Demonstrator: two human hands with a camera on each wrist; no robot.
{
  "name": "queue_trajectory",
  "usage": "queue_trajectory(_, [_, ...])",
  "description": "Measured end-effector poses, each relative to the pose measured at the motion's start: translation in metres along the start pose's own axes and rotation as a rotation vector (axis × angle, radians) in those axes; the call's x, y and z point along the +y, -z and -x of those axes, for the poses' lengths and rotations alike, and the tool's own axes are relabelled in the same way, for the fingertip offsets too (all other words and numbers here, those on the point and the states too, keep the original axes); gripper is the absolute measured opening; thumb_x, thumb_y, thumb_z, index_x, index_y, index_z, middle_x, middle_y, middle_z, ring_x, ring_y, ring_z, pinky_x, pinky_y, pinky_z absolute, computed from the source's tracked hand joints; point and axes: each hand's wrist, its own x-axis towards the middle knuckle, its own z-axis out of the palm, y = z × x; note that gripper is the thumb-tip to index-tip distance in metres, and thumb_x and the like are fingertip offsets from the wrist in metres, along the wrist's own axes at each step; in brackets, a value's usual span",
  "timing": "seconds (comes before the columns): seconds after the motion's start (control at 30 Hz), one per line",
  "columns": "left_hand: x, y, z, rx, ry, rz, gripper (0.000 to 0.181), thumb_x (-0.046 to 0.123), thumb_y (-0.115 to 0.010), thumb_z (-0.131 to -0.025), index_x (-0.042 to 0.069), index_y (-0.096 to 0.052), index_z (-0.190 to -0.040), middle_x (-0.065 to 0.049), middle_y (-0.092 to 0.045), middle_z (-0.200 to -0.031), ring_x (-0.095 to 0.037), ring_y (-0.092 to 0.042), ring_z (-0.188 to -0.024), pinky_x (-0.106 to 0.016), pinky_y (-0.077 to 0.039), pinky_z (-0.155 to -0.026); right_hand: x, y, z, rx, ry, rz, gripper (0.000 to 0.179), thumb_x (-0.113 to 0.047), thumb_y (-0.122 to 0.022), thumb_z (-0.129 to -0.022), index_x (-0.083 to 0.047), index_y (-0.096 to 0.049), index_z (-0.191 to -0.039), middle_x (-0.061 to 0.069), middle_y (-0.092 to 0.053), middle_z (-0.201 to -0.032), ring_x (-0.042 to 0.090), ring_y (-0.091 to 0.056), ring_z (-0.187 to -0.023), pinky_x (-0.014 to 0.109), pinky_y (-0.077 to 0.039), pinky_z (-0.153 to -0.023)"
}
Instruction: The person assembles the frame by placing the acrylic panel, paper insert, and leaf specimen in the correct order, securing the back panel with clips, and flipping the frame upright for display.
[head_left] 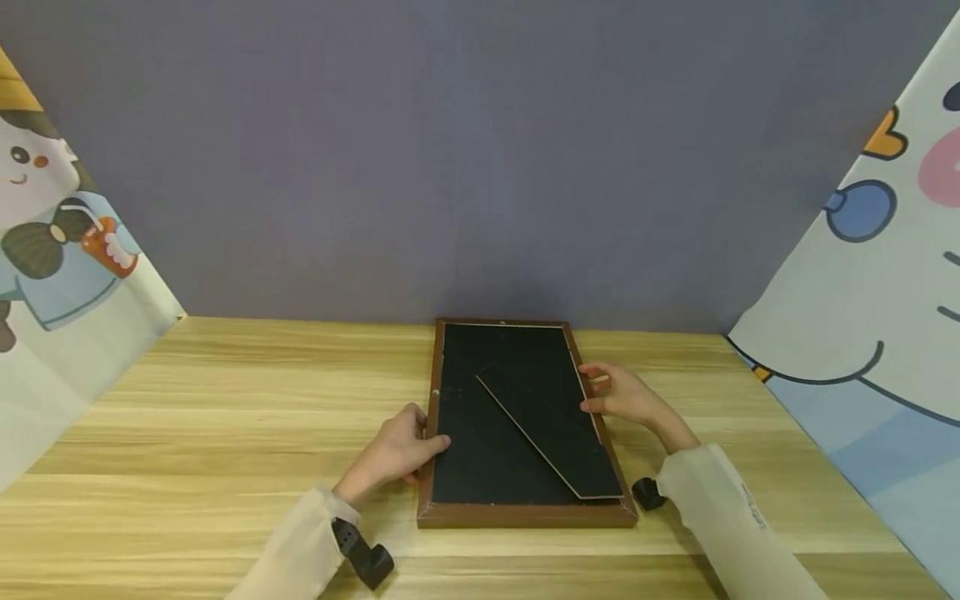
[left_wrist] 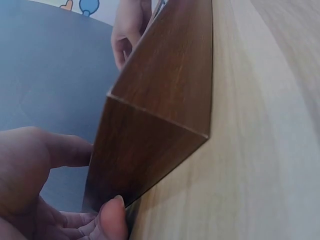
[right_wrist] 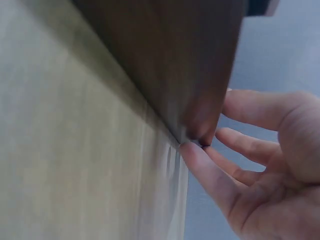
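Brown-rimmed frame (head_left: 525,516): head view lower centre, on counter (head_left: 247,392), long axis running bottom to top, between the hands | left hand (head_left: 399,446): fingers pinching left rim | right hand (head_left: 628,398): fingers parted, gripping right rim, nearer diagonal black panel (head_left: 566,433)

A cream left sleeve (head_left: 292,546) and cream right sleeve (head_left: 731,521) are worn. A round-ended black left camera (head_left: 367,561) and black right camera (head_left: 648,494) are worn too. Little dark marks (head_left: 753,506) are seen on the right sleeve.
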Motion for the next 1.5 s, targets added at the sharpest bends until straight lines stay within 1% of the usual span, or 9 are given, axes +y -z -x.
queue_trajectory(0.27, [-0.001,-0.003,0.000,-0.006,-0.011,0.015,0.033,0.017,-0.067,-0.087,-0.003,-0.050,-0.107,-0.005,-0.048,-0.064,-0.012,-0.045,-0.039,-0.027,-0.047,-0.038,-0.001,0.001,-0.008,0.021,0.001,0.053,0.065,-0.008,-0.071,-0.083,0.011,-0.039,-0.137,0.034,-0.045,-0.133,0.048,-0.052,-0.114,0.050,-0.051,-0.088])
queue_trajectory(0.4, [-0.001,-0.004,0.000,-0.008,-0.011,0.013,0.032,0.017,-0.067,-0.087,-0.002,-0.051,-0.105,-0.006,-0.049,-0.065,-0.012,-0.045,-0.040,-0.027,-0.047,-0.037,-0.002,0.001,-0.012,0.024,-0.011,0.048,0.067,-0.007,-0.071,-0.083,0.012,-0.036,-0.137,0.035,-0.043,-0.134,0.048,-0.050,-0.116,0.051,-0.050,-0.090])
queue_trajectory(0.6, [0.000,-0.005,0.000,-0.009,-0.023,0.009,0.030,0.017,-0.067,-0.087,-0.001,-0.051,-0.104,-0.005,-0.049,-0.062,-0.011,-0.044,-0.038,-0.026,-0.046,-0.037,0.000,0.003,-0.021,0.009,-0.029,0.073,0.072,-0.013,-0.071,-0.085,0.012,-0.032,-0.140,0.035,-0.038,-0.140,0.051,-0.046,-0.120,0.053,-0.049,-0.092])
queue_trajectory(0.77, [-0.001,-0.005,-0.001,-0.012,-0.031,0.009,0.032,0.018,-0.068,-0.087,-0.002,-0.050,-0.105,-0.005,-0.049,-0.063,-0.011,-0.043,-0.038,-0.025,-0.044,-0.037,0.002,0.005,-0.028,-0.011,-0.036,0.067,0.079,-0.018,-0.073,-0.084,0.014,-0.028,-0.141,0.038,-0.033,-0.141,0.053,-0.043,-0.122,0.053,-0.047,-0.094])
queue_trajectory(0.93, [-0.002,-0.005,-0.002,-0.018,-0.040,0.008,0.033,0.018,-0.068,-0.087,-0.002,-0.050,-0.105,-0.003,-0.047,-0.062,-0.011,-0.043,-0.038,-0.024,-0.043,-0.037,0.002,0.005,-0.032,-0.014,-0.041,0.074,0.080,-0.019,-0.073,-0.084,0.013,-0.028,-0.142,0.038,-0.033,-0.140,0.053,-0.043,-0.122,0.053,-0.048,-0.093])
queue_trajectory(1.07, [-0.002,-0.004,-0.002,-0.022,-0.038,0.003,0.035,0.019,-0.070,-0.085,-0.001,-0.050,-0.104,-0.003,-0.047,-0.062,-0.011,-0.044,-0.038,-0.024,-0.042,-0.037,0.002,0.005,-0.035,-0.011,-0.025,0.074,0.079,-0.019,-0.073,-0.084,0.012,-0.029,-0.142,0.037,-0.033,-0.141,0.054,-0.042,-0.123,0.055,-0.047,-0.095])
queue_trajectory(1.23, [-0.003,-0.002,-0.004,-0.014,-0.022,-0.006,0.042,0.021,-0.075,-0.082,-0.002,-0.049,-0.106,-0.004,-0.048,-0.066,-0.012,-0.045,-0.039,-0.023,-0.040,-0.038,0.004,0.004,-0.037,-0.012,0.005,0.073,0.077,-0.019,-0.072,-0.085,0.009,-0.031,-0.143,0.036,-0.029,-0.145,0.055,-0.035,-0.128,0.060,-0.041,-0.099])
queue_trajectory(1.37, [-0.004,-0.001,-0.005,-0.015,-0.015,-0.003,0.044,0.022,-0.076,-0.082,-0.003,-0.049,-0.107,-0.004,-0.048,-0.066,-0.012,-0.045,-0.039,-0.023,-0.040,-0.038,0.005,0.003,-0.038,-0.016,0.013,0.069,0.076,-0.020,-0.072,-0.086,0.007,-0.031,-0.144,0.035,-0.026,-0.147,0.054,-0.030,-0.131,0.062,-0.037,-0.101])
queue_trajectory(1.5, [-0.005,0.000,-0.006,-0.013,-0.018,0.000,0.045,0.021,-0.076,-0.082,-0.003,-0.048,-0.108,-0.004,-0.047,-0.066,-0.012,-0.044,-0.038,-0.023,-0.040,-0.038,0.004,0.003,-0.040,-0.020,0.022,0.079,0.076,-0.021,-0.071,-0.086,0.007,-0.031,-0.144,0.035,-0.026,-0.147,0.055,-0.029,-0.131,0.062,-0.037,-0.102])
